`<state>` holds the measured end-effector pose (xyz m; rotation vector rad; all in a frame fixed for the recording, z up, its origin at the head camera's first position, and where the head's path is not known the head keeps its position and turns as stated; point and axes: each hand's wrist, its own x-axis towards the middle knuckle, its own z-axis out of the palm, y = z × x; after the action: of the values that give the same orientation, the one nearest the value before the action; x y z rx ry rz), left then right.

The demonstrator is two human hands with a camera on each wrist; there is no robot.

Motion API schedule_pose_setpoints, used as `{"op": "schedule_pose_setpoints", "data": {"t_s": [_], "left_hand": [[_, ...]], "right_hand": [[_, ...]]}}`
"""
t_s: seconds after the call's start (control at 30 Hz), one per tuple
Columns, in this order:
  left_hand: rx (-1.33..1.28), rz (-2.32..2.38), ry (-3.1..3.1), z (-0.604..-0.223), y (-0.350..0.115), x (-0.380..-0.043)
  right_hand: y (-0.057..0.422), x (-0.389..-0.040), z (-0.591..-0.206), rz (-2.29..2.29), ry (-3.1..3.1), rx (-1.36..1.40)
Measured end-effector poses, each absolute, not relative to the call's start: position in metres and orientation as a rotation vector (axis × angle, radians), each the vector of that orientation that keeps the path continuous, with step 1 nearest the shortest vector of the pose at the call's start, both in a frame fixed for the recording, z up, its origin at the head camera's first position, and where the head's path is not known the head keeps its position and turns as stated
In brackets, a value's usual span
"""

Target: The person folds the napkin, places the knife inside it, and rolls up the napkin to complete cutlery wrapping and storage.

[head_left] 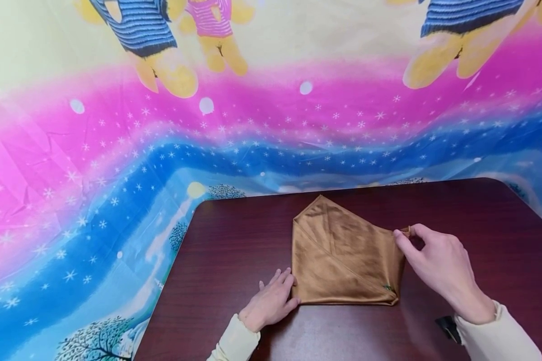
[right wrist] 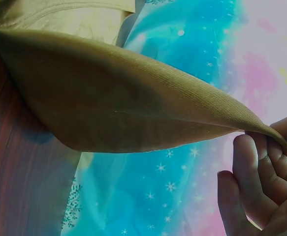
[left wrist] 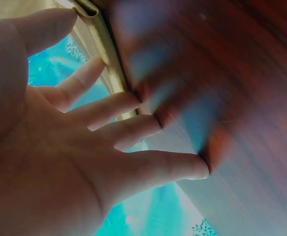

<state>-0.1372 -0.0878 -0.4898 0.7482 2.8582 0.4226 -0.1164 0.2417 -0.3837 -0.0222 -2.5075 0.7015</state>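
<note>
The left hand (head_left: 273, 299), fingers straight and spread, touches the near left edge of the brown cloth (head_left: 343, 260) on the table (head_left: 221, 240). Farther right, the right hand (head_left: 444, 265) pinches a lifted corner (head_left: 406, 231). If it tugs hard, the cloth could slide and wrinkle.

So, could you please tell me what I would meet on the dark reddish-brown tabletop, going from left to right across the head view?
Cream-sleeved left hand, folded shiny brown cloth, cream-sleeved right hand.
</note>
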Motion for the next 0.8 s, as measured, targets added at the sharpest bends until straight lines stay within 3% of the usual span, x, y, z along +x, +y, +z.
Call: {"op": "schedule_pose_setpoints", "data": {"t_s": [0.8], "left_hand": [[0.739, 0.376, 2.874, -0.492, -0.089, -0.138]], "right_hand": [[0.212, -0.124, -0.381, 0.664, -2.503, 0.142]]}}
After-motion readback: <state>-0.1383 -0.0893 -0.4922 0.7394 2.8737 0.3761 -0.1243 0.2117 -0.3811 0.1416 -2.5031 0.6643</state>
